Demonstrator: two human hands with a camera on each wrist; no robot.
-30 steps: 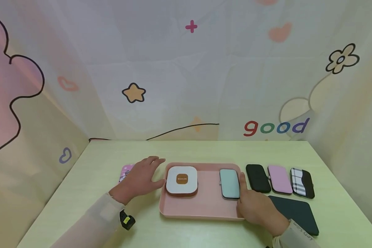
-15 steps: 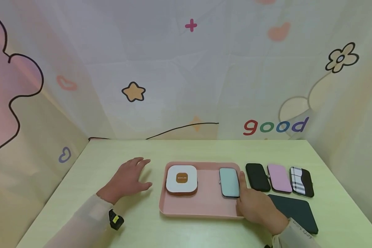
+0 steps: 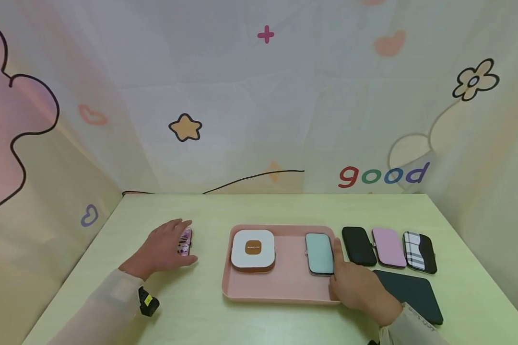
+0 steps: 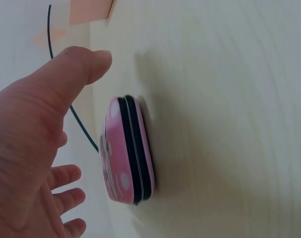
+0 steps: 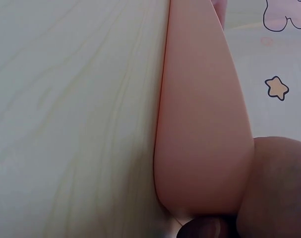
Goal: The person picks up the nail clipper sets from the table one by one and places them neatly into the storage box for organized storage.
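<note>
My left hand [image 3: 161, 247] hovers with its fingers spread over a small pink patterned case [image 3: 184, 242], partly hidden beneath it. The left wrist view shows that case [image 4: 124, 153] lying on the table with its black-edged seam, apart from the thumb and fingers. At the right end of the pink tray [image 3: 289, 292], my right hand [image 3: 358, 287] grips the tray's wall, index finger lying along the rim. Inside the tray sit a white box [image 3: 253, 261] with a brown "MANICURE" label at the left and a mint-green case [image 3: 319, 254] at the right.
To the tray's right lie a black case [image 3: 359, 246], a lilac case [image 3: 389, 247] and a plaid-and-black case [image 3: 420, 252] in a row. A flat dark pad [image 3: 414, 294] lies in front, partly under the right forearm. A printed curtain [image 3: 241, 96] stands behind the table.
My left hand has moved left from the tray's left edge to above the pink patterned case. The right hand and the tray stay where they were.
</note>
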